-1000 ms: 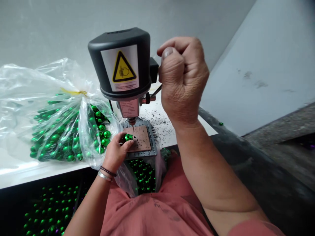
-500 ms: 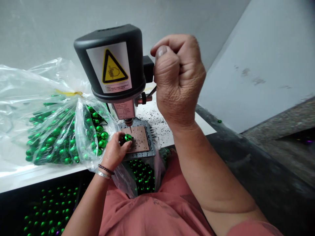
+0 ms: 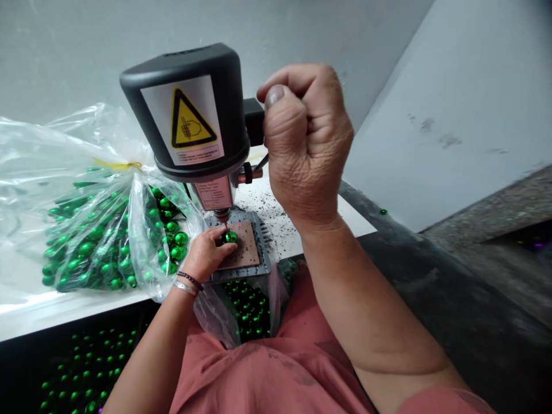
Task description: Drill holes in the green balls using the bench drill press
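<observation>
A black-topped drill press point(image 3: 185, 115) with a yellow warning label stands on the white table. My left hand point(image 3: 207, 250) pinches a shiny green ball point(image 3: 230, 236) between thumb and fingers, directly under the thin drill bit point(image 3: 226, 225). Beneath the ball lies a brown board point(image 3: 244, 247) on the grey metal base point(image 3: 264, 265). Raised at the right of the drill head, my right hand point(image 3: 308, 138) is closed in a fist around the feed lever point(image 3: 261, 163), whose end the fingers hide.
Many green balls fill a clear plastic bag point(image 3: 138, 230) tied with yellow at the left. Dark shavings point(image 3: 280, 221) litter the white table point(image 3: 351, 221). More green balls point(image 3: 250, 313) are below the base and at lower left. One loose ball point(image 3: 383, 211) lies at the right.
My left hand has moved the green ball slightly right and up, from beside the bit to under it. My right hand remains closed on the lever.
</observation>
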`<state>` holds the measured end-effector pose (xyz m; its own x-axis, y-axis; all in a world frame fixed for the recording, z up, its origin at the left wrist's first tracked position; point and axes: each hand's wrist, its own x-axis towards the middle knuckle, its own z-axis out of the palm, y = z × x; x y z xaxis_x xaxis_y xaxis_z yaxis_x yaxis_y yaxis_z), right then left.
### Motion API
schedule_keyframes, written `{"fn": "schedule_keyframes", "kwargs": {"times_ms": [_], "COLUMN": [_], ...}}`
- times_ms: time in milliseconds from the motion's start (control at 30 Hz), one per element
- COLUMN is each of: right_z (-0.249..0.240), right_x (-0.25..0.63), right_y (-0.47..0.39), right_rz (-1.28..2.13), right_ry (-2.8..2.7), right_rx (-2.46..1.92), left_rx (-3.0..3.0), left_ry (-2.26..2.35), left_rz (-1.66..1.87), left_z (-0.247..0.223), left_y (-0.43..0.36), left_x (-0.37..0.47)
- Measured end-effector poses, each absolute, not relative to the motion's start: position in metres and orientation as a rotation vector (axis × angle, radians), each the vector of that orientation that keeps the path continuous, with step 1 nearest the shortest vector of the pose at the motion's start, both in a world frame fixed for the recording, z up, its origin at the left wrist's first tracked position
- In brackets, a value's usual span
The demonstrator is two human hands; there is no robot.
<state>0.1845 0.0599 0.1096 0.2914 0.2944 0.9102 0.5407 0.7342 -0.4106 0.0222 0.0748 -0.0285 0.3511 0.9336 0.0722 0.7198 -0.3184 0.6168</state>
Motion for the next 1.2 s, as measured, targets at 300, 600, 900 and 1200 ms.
{"fn": "schedule_keyframes", "kwargs": {"times_ms": [300, 600, 900, 1200], "right_z": [0.095, 0.055, 0.039, 0.020], "right_x": [0.186, 0.180, 0.176, 0.173], "right_y": [0.045, 0.029, 0.025, 0.024], "right_rz": [-0.196, -0.236, -0.183, -0.231], "right_ry": [-1.344, -1.278, -1.274, -1.258], "right_rx": [-0.842, -0.867, -0.897, -0.942], "left_rx": [2.089, 2.195, 2.179, 2.167], "left_ry": [1.388, 1.335, 1.395, 1.433], "left_rz": [0.599, 0.627, 0.659, 0.657], "left_z": [-0.027, -0.028, -0.035, -0.036], "left_y": [0.075, 0.074, 0.074, 0.072], "left_x": [0.025, 0.025, 0.023, 0.023]}}
